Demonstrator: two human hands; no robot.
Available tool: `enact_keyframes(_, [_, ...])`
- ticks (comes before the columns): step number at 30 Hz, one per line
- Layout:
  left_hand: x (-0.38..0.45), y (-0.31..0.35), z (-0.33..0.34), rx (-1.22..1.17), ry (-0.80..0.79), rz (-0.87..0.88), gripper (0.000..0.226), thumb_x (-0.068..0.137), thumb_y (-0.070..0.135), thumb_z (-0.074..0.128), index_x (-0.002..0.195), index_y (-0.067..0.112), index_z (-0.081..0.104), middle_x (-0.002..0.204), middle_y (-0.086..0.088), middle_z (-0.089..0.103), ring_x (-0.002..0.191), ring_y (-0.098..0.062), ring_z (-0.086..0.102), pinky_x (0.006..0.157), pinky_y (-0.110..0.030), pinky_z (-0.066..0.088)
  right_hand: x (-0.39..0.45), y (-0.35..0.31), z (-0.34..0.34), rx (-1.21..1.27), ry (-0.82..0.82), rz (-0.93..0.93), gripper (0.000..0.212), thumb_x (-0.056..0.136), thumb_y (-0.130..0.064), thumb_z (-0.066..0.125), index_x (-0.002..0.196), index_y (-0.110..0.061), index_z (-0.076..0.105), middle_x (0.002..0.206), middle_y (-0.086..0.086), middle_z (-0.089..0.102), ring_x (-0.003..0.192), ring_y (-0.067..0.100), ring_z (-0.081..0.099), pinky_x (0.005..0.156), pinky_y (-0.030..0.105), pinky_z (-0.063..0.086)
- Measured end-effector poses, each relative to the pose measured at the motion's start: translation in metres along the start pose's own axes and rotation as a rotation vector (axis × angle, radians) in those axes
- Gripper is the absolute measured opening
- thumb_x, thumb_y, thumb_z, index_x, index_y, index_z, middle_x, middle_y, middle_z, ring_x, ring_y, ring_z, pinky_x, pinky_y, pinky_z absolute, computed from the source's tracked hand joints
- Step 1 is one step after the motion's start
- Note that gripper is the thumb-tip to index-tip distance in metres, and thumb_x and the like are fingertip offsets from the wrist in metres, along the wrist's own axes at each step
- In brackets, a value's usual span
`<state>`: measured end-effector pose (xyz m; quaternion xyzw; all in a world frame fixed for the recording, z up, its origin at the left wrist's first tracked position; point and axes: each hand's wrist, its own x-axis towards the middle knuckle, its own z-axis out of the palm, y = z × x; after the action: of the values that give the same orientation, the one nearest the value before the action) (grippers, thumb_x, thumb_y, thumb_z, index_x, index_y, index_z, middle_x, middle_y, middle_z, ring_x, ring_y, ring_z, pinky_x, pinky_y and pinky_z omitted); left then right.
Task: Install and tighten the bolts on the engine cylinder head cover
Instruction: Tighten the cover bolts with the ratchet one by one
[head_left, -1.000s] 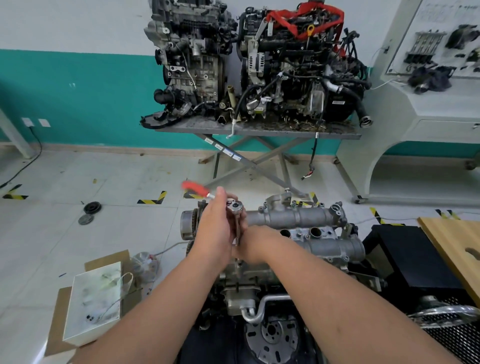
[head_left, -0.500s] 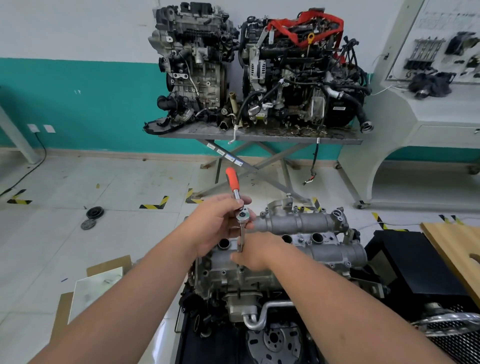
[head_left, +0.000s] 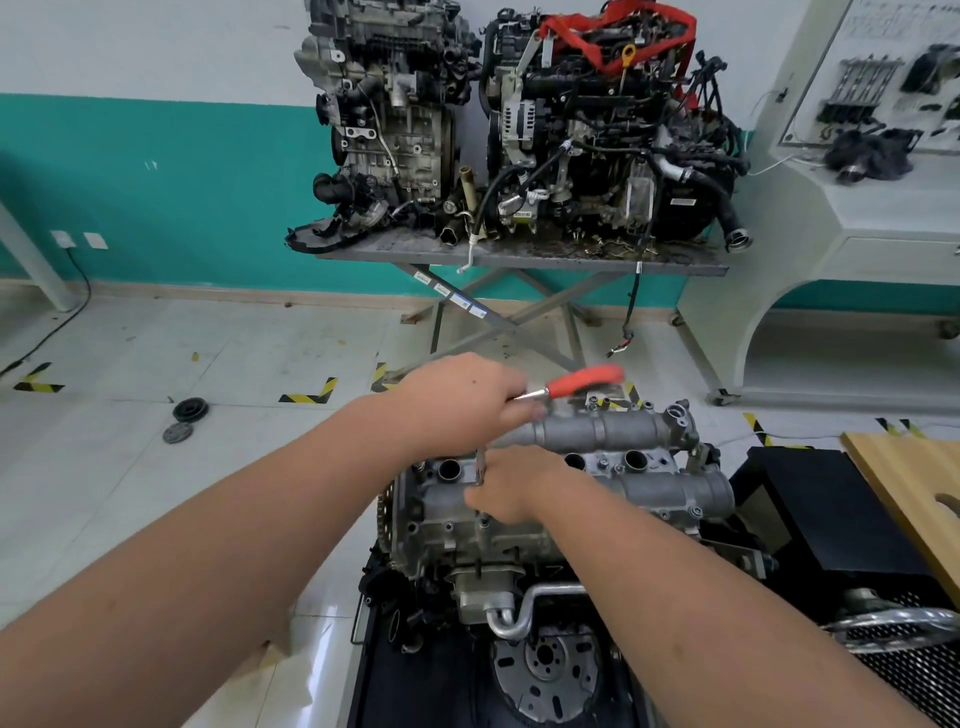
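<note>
Change: the ratchet handle (head_left: 587, 380) has swung round; a second ago its red grip pointed left, then straight away from the person, and now it points right.
Cover: the grey metal cylinder head cover (head_left: 597, 467) sits on top of the engine (head_left: 467, 551), low and centre in the view, directly in front of the person.
Bolt: the one being worked sits near the cover's front edge, under the right hand, too small to see clearly.
Extension bar: a thin steel bar (head_left: 481, 467) runs straight down from the ratchet head to that bolt.
Left hand: the left hand (head_left: 462, 400) is curled over the ratchet head and the start of the handle, probably to turn it.
Right hand: the right hand (head_left: 511, 486) pinches the lower part of the bar, seemingly to keep it upright and seated on the bolt.
Progress: this looks like tightening in mid-stroke.
Surroundings: two other engines (head_left: 519, 124) stand on a metal table (head_left: 675, 266) against a green and white wall, well apart from the work.
</note>
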<state>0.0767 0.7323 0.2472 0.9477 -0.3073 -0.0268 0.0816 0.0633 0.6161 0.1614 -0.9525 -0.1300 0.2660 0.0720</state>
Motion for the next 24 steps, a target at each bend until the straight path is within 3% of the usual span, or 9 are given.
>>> enact_keyframes(2, [-0.003, 0.000, 0.011, 0.263, 0.171, 0.172, 0.045, 0.094, 0.061, 0.028, 0.070, 0.025, 0.041, 0.072, 0.008, 0.048, 0.067, -0.017, 0.049, 0.063, -0.031, 0.034, -0.001, 0.000, 0.001, 0.013, 0.065, 0.003, 0.018, 0.095, -0.038, 0.048, 0.089, -0.022, 0.053, 0.086, -0.004, 0.054, 0.089, 0.022, 0.056, 0.074, 0.037, 0.047])
enact_keyframes(5, [-0.011, -0.001, 0.044, 0.166, 0.620, 0.304, 0.050, 0.089, 0.056, 0.040, 0.066, 0.016, 0.058, 0.074, 0.000, 0.057, 0.065, -0.023, 0.055, 0.062, -0.035, 0.042, 0.003, 0.002, 0.007, 0.011, 0.112, -0.030, 0.028, 0.101, -0.030, 0.046, 0.120, -0.014, 0.058, 0.122, 0.010, 0.063, 0.107, 0.029, 0.057, 0.093, 0.039, 0.049])
enact_keyframes(8, [-0.010, -0.001, 0.072, -0.097, 0.895, 0.201, 0.064, 0.094, 0.063, 0.041, 0.075, 0.007, 0.065, 0.089, -0.009, 0.062, 0.075, -0.028, 0.059, 0.065, -0.039, 0.048, 0.006, 0.004, 0.007, 0.165, 0.114, -0.035, 0.039, 0.107, -0.004, 0.034, 0.139, 0.018, 0.040, 0.144, 0.037, 0.041, 0.131, 0.043, 0.040, 0.094, 0.005, 0.037])
enact_keyframes(10, [-0.011, 0.005, 0.084, -0.414, 0.900, 0.118, 0.064, 0.096, 0.067, 0.035, 0.092, 0.011, 0.065, 0.101, -0.003, 0.058, 0.085, -0.020, 0.057, 0.071, -0.034, 0.048, 0.004, 0.002, -0.001, 0.228, 0.096, -0.022, 0.038, 0.105, 0.001, 0.030, 0.137, 0.019, 0.040, 0.140, 0.040, 0.042, 0.129, 0.048, 0.042, 0.102, 0.018, 0.041])
enact_keyframes(12, [-0.014, 0.016, 0.089, -0.848, 0.883, -0.003, 0.042, 0.096, 0.063, 0.037, 0.103, 0.030, 0.060, 0.098, 0.010, 0.060, 0.082, -0.009, 0.059, 0.072, -0.026, 0.049, -0.001, -0.003, -0.003, 0.124, 0.031, 0.009, 0.028, 0.102, -0.013, 0.041, 0.122, -0.006, 0.058, 0.122, 0.017, 0.061, 0.108, 0.036, 0.059, 0.090, 0.039, 0.050])
enact_keyframes(14, [-0.014, 0.028, 0.089, -1.429, 0.807, -0.217, 0.035, 0.090, 0.061, 0.036, 0.095, 0.041, 0.064, 0.083, 0.005, 0.067, 0.062, -0.013, 0.060, 0.058, -0.026, 0.048, -0.004, -0.007, -0.004, -0.054, -0.019, -0.042, 0.031, 0.099, -0.017, 0.040, 0.123, -0.011, 0.059, 0.118, 0.008, 0.063, 0.102, 0.028, 0.061, 0.088, 0.043, 0.054])
enact_keyframes(16, [-0.013, 0.028, 0.087, -1.774, 0.684, -0.389, 0.045, 0.089, 0.065, 0.036, 0.087, 0.035, 0.070, 0.071, -0.005, 0.066, 0.050, -0.018, 0.053, 0.051, -0.026, 0.045, -0.001, -0.005, -0.001, -0.083, -0.040, -0.012, 0.030, 0.099, -0.019, 0.038, 0.118, -0.010, 0.061, 0.111, 0.008, 0.065, 0.097, 0.027, 0.062, 0.083, 0.041, 0.055])
enact_keyframes(20, [-0.010, 0.011, 0.069, -1.871, 0.543, -0.548, 0.030, 0.101, 0.045, 0.048, 0.097, 0.019, 0.062, 0.068, -0.003, 0.063, 0.046, -0.017, 0.050, 0.047, -0.027, 0.043, -0.003, -0.006, 0.000, -0.056, 0.043, 0.003, 0.022, 0.096, -0.029, 0.040, 0.084, -0.019, 0.056, 0.086, 0.005, 0.063, 0.078, 0.025, 0.061, 0.070, 0.039, 0.050])
enact_keyframes(24, [-0.021, 0.002, 0.059, -1.727, 0.416, -0.439, 0.023, 0.104, 0.034, 0.047, 0.110, 0.013, 0.055, 0.078, -0.003, 0.070, 0.058, -0.022, 0.061, 0.072, -0.042, 0.043, -0.004, -0.006, 0.000, -0.034, 0.037, 0.029, 0.023, 0.095, -0.036, 0.041, 0.078, -0.024, 0.050, 0.085, 0.003, 0.058, 0.076, 0.024, 0.056, 0.070, 0.038, 0.048])
